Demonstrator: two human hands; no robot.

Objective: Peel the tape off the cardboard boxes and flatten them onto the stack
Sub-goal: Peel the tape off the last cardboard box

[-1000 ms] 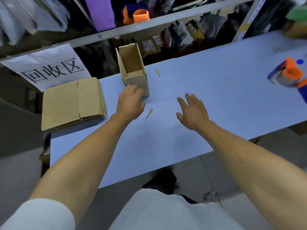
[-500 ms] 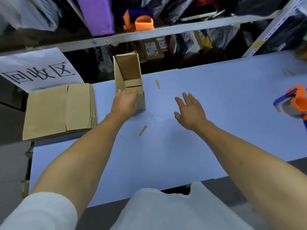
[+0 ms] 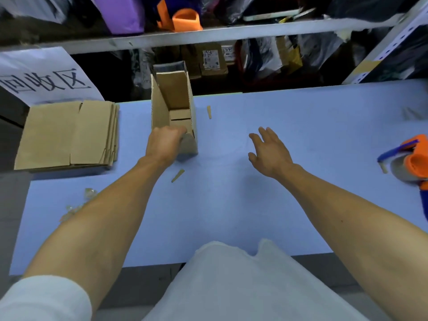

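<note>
An open-topped brown cardboard box (image 3: 172,96) stands upright near the far edge of the blue table (image 3: 301,126). My left hand (image 3: 163,143) grips the box's near top rim, fingers curled over the edge. To the left lies the stack of flattened cardboard (image 3: 67,133), partly overhanging the table's left end. My right hand (image 3: 269,151) hovers over the table to the right of the box, fingers spread and holding nothing.
Two small tan tape scraps lie on the table, one behind the box (image 3: 209,111) and one by my left wrist (image 3: 177,175). Crumpled clear tape (image 3: 89,194) sits at the left. An orange-and-blue tape dispenser (image 3: 410,162) stands at the right edge. Cluttered shelves (image 3: 231,33) rise behind.
My left hand has gone from resting against the box's near side to curling its fingers over the rim. My right hand stays spread beside it. The camera has tilted nearer.
</note>
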